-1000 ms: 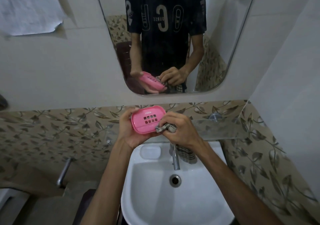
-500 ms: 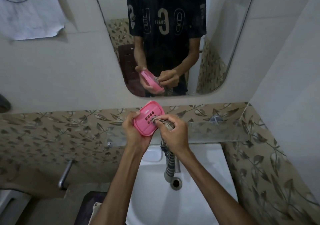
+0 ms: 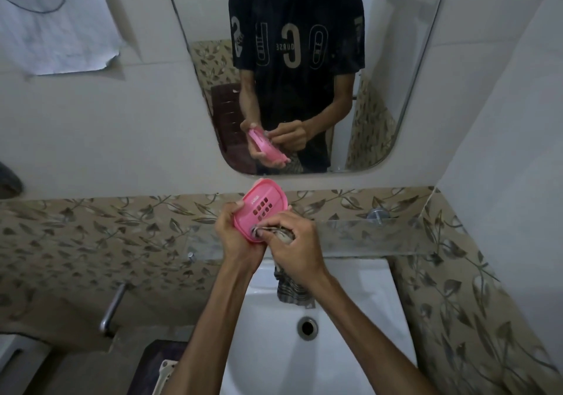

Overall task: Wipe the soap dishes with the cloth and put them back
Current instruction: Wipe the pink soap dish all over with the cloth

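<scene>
Since half a second ago the pink soap dish (image 3: 261,211) has tipped further upright and the cloth (image 3: 275,232) has slid from its slotted middle down to its lower rim. Left hand (image 3: 234,233) grips the dish from behind at frame centre, above the white basin (image 3: 359,327); right hand (image 3: 294,242) is curled round the bunched cloth, pressing it to the dish. Dish: smooth oval plastic, raised lip, grid of small rectangular drain slots; cloth: checked weave, its tail hanging below the wrist.
</scene>
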Demonstrator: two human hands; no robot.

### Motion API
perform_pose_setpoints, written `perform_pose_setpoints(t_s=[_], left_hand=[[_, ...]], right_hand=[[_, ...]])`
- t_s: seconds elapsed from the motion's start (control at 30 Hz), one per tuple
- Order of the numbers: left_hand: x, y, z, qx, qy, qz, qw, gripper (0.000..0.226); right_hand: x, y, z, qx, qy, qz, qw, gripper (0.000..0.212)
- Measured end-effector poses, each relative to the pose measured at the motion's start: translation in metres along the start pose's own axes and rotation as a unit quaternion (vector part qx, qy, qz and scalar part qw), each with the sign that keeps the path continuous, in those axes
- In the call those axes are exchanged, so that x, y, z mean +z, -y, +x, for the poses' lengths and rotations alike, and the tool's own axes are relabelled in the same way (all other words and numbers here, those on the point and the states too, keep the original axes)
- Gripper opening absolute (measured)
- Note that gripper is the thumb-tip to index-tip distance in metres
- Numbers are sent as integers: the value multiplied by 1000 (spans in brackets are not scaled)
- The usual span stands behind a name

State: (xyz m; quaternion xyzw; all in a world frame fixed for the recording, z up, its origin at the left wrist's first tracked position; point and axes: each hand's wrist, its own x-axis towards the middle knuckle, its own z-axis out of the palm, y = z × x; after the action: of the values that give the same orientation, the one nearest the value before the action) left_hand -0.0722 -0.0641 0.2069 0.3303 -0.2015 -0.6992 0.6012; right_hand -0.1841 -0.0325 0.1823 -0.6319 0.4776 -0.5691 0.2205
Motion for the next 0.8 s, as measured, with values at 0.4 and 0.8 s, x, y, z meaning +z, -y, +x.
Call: perform_pose_setpoints(t_s=[0.4, 0.8], left_hand=[[5, 15, -2, 40, 3, 6, 999, 87], [2, 15, -1, 48, -24, 84, 995, 78]], right_hand=[[7, 6, -16, 117, -69, 91, 986, 5], [-6, 12, -20, 49, -3, 92, 995, 23]])
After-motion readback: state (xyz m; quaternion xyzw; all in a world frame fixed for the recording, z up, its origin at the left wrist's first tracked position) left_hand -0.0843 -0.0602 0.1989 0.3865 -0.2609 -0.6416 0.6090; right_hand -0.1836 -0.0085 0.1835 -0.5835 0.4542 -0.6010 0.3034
